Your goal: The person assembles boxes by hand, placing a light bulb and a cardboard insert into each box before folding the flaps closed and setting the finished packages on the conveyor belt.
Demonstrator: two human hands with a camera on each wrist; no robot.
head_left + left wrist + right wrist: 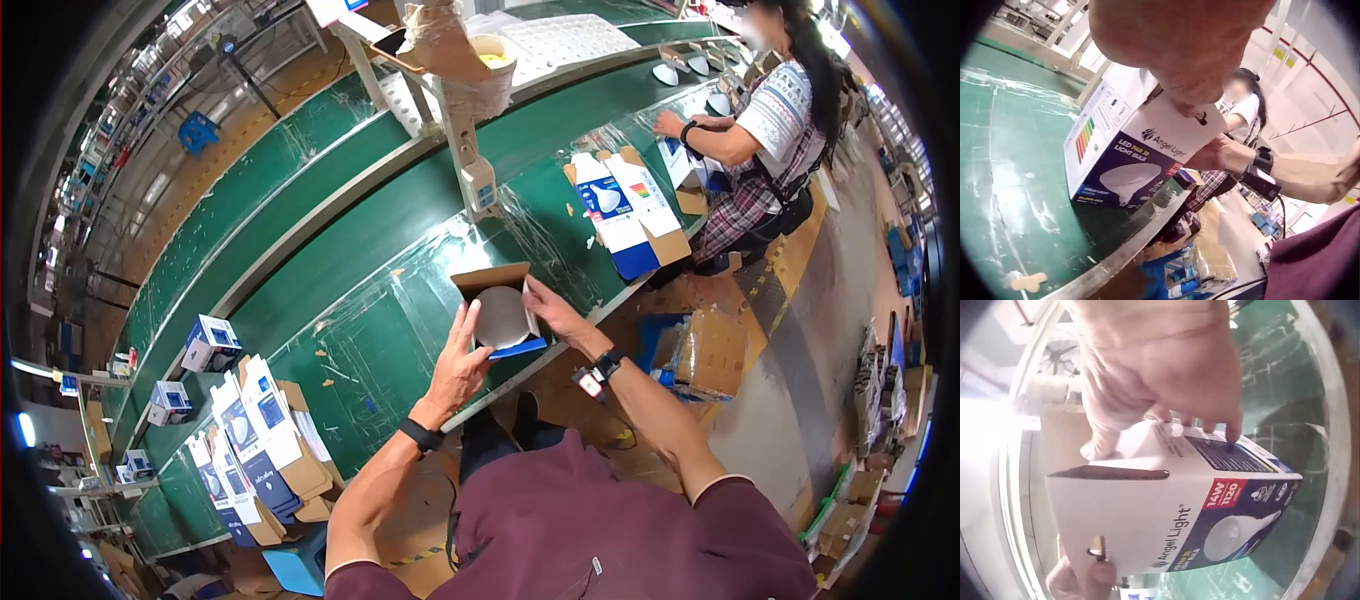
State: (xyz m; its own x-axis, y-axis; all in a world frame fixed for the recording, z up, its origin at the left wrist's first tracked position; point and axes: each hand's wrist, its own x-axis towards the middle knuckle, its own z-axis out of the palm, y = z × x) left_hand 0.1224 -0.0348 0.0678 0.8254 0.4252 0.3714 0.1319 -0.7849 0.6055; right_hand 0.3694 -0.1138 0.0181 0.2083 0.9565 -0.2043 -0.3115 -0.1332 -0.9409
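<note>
A printed LED light bulb box (1132,169) stands at the table's front edge, its top flaps up. The round grey-white face of a light bulb (502,316) shows inside it in the head view. My left hand (457,370) holds the box's left side, with its thumb at the near wall. On the opposite side, my right hand (1160,381) grips the wall, thumb over the upper edge and fingers spread down the printed outside. The bulb's lower part is hidden by the box.
Flattened bulb boxes (255,430) lie in a stack to the left, with more flat boxes (625,215) to the right. Several closed boxes (212,343) stand at the far left. A post (470,165) rises ahead. Another person (775,130) works at the right; a carton (710,353) is below the table.
</note>
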